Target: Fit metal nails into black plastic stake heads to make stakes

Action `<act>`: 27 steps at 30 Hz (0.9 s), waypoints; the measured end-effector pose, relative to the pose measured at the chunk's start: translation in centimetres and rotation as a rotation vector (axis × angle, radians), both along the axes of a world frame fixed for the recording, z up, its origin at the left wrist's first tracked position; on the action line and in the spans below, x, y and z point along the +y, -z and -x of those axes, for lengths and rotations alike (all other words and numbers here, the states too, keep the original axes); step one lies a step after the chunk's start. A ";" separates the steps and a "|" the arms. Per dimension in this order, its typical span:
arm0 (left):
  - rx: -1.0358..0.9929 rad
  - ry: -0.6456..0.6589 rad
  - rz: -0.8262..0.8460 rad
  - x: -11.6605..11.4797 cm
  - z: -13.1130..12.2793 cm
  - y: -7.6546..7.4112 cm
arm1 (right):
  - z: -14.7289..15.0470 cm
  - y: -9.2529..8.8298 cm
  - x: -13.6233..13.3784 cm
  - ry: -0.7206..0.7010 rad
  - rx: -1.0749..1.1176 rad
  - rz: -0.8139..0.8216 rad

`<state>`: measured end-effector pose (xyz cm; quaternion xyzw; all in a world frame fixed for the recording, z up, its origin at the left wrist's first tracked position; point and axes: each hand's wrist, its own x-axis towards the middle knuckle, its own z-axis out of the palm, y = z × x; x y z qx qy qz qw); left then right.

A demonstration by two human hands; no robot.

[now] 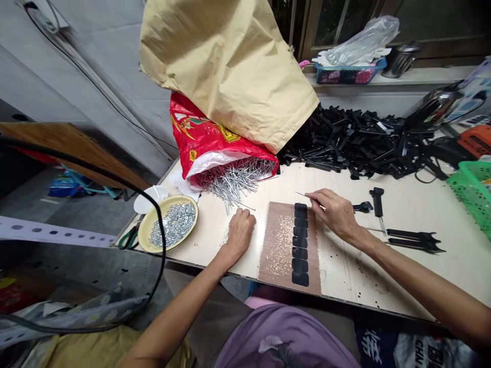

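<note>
My right hand point(334, 212) is closed, with a thin metal pin point(299, 193) jutting left from its fingertips. It is above the far right corner of a brown board point(278, 276). A column of several black rounded square pads point(299, 253) lies along that board's right part. Left of the board, my left hand point(241, 231) rests low over the table with fingers curled together; whatever they grip is hidden. Tiny silver pieces lie beside it. Beyond it, long metal pins point(230, 186) spill from a red bag point(187, 135).
A yellow bowl point(144, 232) of small silver parts stands left, beside green-handled scissors point(128, 239). Black plastic parts point(353, 138) are heaped at the back. Black-handled pieces point(378, 202) lie right, near a green basket point(470, 191). A black cable point(163, 250) hangs across the left.
</note>
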<state>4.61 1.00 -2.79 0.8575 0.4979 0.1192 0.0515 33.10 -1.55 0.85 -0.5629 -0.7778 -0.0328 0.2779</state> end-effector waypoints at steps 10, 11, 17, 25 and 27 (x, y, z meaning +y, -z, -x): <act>-1.229 -0.294 0.662 -1.6 -2.2 -2.3 | 7.5 -1.0 -3.4 -0.121 0.215 0.113; -1.318 -0.298 0.708 -1.9 -2.6 -2.6 | 8.0 -1.1 -3.5 -0.122 0.200 0.121; -1.527 -0.276 0.788 -2.9 -3.9 -4.1 | 8.4 -1.7 -3.8 -0.086 0.086 0.104; -1.517 -0.256 0.739 -3.2 -3.8 -4.1 | 8.5 -2.9 -4.5 -0.035 -0.058 0.051; -1.486 -0.238 0.716 -3.1 -3.5 -4.0 | 8.6 -3.1 -4.6 -0.032 -0.073 0.050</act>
